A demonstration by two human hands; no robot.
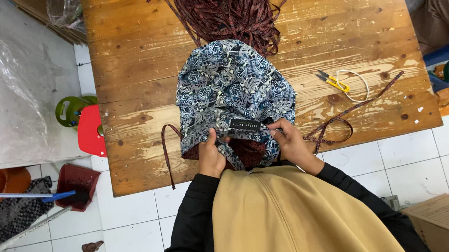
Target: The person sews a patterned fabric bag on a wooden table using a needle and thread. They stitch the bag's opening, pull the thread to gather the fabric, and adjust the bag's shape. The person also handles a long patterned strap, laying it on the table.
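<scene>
A patterned cloth piece is held at its near edge by both hands over the worktop

The blue and white patterned cloth (232,88) is spread on the wooden worktop (127,96), its near edge lying at the worktop's front edge, just before the person's body. That edge is pinched by the left hand (211,156), thumb up on the fabric, and by the right hand (291,139), whose fingers are closed on the cloth just beside a small black label (245,124). A dark red lining is seen under the edge between the hands. A heap of dark red straps (227,7) is touched by the cloth's far end. Yellow snips (333,81) with a white cord lie well apart to the right, near a loose strap (350,114)
</scene>
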